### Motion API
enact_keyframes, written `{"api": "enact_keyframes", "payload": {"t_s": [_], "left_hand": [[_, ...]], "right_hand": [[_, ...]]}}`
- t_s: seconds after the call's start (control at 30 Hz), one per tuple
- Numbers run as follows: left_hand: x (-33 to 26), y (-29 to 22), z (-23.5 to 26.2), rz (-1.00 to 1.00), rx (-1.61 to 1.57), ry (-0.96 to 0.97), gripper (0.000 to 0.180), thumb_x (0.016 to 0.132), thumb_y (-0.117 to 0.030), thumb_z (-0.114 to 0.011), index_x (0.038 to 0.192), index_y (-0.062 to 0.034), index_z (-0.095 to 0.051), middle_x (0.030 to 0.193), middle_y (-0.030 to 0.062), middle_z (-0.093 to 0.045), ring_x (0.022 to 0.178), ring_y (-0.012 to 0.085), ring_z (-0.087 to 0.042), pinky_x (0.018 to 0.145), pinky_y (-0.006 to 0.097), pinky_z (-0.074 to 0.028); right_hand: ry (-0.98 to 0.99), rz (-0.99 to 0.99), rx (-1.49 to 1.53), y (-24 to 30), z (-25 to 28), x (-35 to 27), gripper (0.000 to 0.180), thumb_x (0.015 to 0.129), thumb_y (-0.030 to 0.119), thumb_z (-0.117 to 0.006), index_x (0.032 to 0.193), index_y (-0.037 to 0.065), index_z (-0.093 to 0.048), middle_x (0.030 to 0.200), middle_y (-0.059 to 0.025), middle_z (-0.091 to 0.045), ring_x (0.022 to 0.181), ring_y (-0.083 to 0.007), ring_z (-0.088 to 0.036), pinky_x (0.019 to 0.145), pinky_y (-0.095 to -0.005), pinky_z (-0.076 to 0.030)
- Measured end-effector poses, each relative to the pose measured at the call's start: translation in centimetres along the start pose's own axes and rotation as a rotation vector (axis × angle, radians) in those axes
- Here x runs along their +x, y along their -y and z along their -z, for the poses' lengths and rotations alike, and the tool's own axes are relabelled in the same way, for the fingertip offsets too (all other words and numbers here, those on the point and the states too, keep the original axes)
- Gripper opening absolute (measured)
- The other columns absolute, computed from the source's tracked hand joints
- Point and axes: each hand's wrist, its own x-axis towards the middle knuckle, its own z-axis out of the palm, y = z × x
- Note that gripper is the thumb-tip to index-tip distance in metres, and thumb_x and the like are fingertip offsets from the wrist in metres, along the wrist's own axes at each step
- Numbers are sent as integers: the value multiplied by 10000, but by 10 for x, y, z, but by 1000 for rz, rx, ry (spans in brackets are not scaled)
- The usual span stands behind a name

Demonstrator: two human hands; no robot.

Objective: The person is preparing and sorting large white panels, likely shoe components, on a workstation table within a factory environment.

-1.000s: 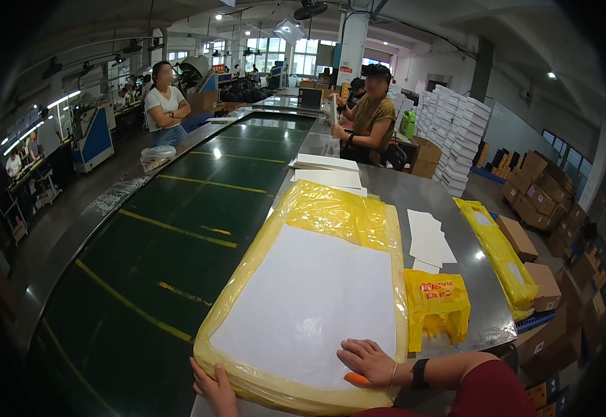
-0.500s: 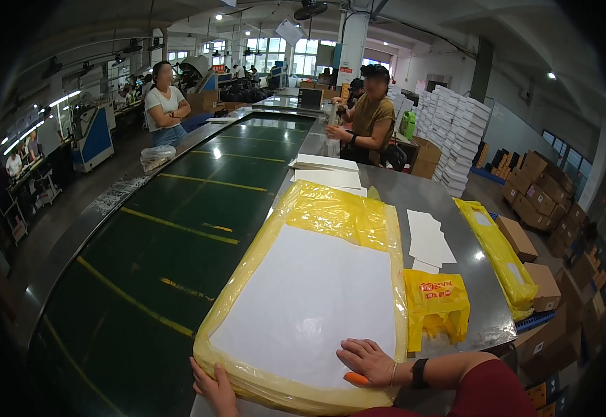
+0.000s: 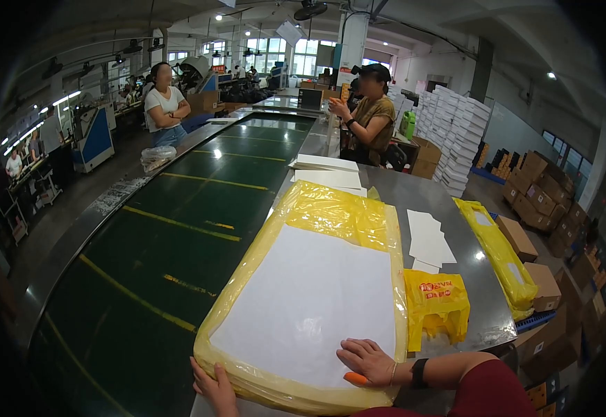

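We see a white sheet stack in a yellow plastic bag (image 3: 317,292) lying flat on the steel table (image 3: 455,208), beside the green conveyor belt (image 3: 178,236). Our right hand (image 3: 367,360) rests spread on its near end, an orange object (image 3: 355,379) under it; our left hand (image 3: 214,386) presses flat on its near left corner. A small yellow bag (image 3: 435,306) lies just right of it.

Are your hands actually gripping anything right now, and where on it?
Neither grips: left hand rests on the yellow bag's near edge, right hand lies flat on the white sheets, over something orange.
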Motion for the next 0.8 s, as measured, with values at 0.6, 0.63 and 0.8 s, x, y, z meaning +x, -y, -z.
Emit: {"api": "enact_keyframes", "payload": {"t_s": [0.6,0.63,0.8], "left_hand": [[-1,-3,1,7,15,2,632,930,-295,-492,1444,-37,-230,1324,219,-445,1234,340,-390,1071,460,-154],[-1,-4,1,7,15,2,632,930,-295,-492,1444,-37,-230,1324,219,-445,1234,340,-390,1071,460,-154],[-2,-4,2,-3,19,9,634,928,-297,-497,1445,-41,-232,1336,222,-437,1242,341,-385,1072,462,-154]], "right_hand": [[2,5,9,-1,0,0,625,947,481,-374,1392,45,-326,1448,-215,-275,1376,-341,-202,1117,-461,-149],[2,6,9,-1,0,0,625,947,481,-374,1392,45,-326,1448,-215,-275,1376,-341,-202,1117,-461,-149],[4,1,10,-1,0,0,628,945,481,-379,1394,46,-322,1449,-214,-273,1376,-340,-202,1117,-460,-148]]}}
